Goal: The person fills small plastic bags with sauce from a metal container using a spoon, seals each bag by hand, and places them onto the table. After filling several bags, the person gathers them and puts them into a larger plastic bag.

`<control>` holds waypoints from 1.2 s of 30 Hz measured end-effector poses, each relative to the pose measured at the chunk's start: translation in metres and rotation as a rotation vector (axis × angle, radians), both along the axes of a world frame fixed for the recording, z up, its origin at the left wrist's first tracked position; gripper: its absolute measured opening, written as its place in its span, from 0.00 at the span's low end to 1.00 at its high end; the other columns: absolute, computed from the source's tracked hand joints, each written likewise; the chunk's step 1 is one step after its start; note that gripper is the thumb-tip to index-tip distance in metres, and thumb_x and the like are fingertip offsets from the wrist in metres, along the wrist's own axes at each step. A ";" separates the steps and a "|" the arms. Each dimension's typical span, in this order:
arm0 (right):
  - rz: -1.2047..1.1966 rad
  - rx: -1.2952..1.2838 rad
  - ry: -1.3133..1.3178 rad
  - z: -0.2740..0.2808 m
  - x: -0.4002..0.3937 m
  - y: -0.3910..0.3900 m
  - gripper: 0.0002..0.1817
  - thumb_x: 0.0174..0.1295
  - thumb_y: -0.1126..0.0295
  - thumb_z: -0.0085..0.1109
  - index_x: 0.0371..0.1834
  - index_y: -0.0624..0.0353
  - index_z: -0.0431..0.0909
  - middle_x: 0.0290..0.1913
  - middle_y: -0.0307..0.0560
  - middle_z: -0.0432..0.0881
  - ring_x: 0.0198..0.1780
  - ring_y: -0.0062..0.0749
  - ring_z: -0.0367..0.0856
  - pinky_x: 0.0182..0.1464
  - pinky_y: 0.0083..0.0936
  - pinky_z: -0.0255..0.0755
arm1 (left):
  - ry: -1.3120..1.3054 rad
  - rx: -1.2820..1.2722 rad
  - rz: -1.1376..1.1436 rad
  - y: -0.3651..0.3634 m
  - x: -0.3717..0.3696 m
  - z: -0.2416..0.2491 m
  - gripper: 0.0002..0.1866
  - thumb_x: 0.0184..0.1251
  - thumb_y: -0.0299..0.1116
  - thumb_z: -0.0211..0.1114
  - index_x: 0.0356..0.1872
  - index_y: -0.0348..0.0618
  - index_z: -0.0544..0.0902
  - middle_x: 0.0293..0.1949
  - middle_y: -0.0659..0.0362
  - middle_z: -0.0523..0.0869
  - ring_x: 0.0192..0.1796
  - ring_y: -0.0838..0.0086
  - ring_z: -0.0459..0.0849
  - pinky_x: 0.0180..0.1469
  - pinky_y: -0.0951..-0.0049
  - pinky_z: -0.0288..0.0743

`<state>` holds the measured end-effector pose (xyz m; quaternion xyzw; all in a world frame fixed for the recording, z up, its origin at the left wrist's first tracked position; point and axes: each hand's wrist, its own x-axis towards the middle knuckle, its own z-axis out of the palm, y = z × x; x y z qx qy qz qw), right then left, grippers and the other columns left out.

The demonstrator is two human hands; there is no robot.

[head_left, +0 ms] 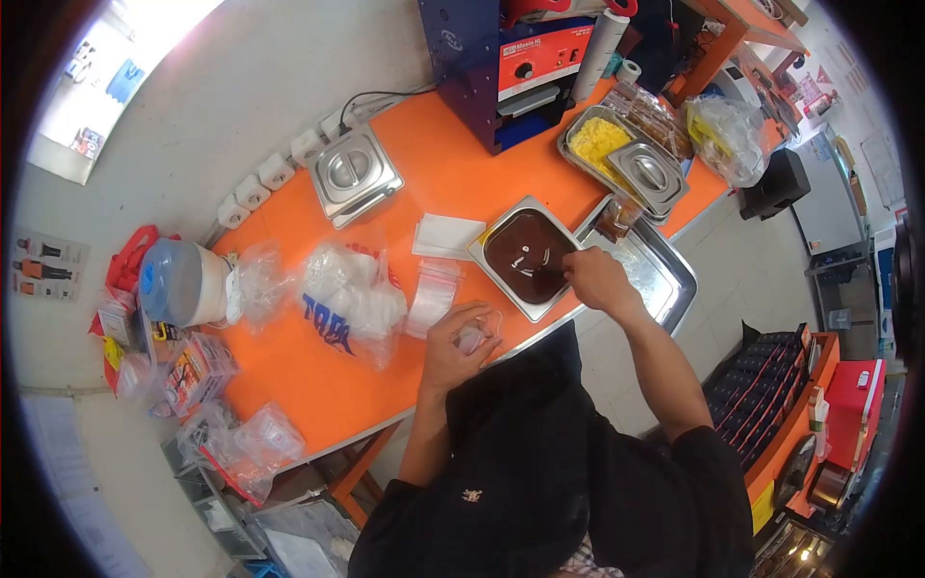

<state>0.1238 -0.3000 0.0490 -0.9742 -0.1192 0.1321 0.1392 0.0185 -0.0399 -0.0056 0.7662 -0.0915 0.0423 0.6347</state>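
Observation:
A square metal pan (488,252) of dark brown sauce (525,252) sits near the front edge of the orange table. My right hand (599,279) is closed at the pan's right side, fingertips over the sauce; what it grips is hidden. Left of the pan, my left hand (457,349) curls its fingers around a small clear plastic bag (471,339), held low over the table edge. Just beyond that hand lies a stack of clear zip bags (436,297). White paper sheets (448,234) lie beside the pan.
A lidded steel container (354,173) stands at the back. Right of the pan are a metal tray (665,279) and a container of yellow food (597,141). A blue and red machine (544,63) stands behind; a large plastic bag (356,299) and a tub (183,279) are leftward.

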 end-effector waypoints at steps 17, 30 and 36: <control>-0.208 0.623 0.256 -0.041 0.011 0.000 0.11 0.62 0.66 0.67 0.37 0.65 0.88 0.28 0.53 0.87 0.31 0.37 0.87 0.38 0.31 0.79 | 0.176 -0.070 -0.010 0.000 -0.002 0.000 0.25 0.56 0.18 0.74 0.57 0.35 0.82 0.53 0.54 0.86 0.45 0.76 0.87 0.52 0.74 0.80; -0.056 0.215 -0.075 0.000 -0.010 0.003 0.06 0.63 0.69 0.62 0.37 0.60 0.84 0.38 0.56 0.87 0.41 0.55 0.87 0.43 0.46 0.80 | 0.270 -0.117 0.086 0.001 0.002 -0.004 0.27 0.60 0.21 0.75 0.61 0.32 0.79 0.55 0.52 0.88 0.50 0.74 0.86 0.53 0.73 0.81; -0.007 -0.045 -0.181 -0.016 -0.005 0.022 0.08 0.62 0.71 0.58 0.39 0.60 0.85 0.41 0.57 0.86 0.39 0.59 0.86 0.41 0.50 0.81 | 0.206 -0.044 0.082 0.005 0.000 -0.005 0.25 0.62 0.19 0.73 0.61 0.32 0.78 0.55 0.53 0.88 0.46 0.76 0.86 0.50 0.74 0.81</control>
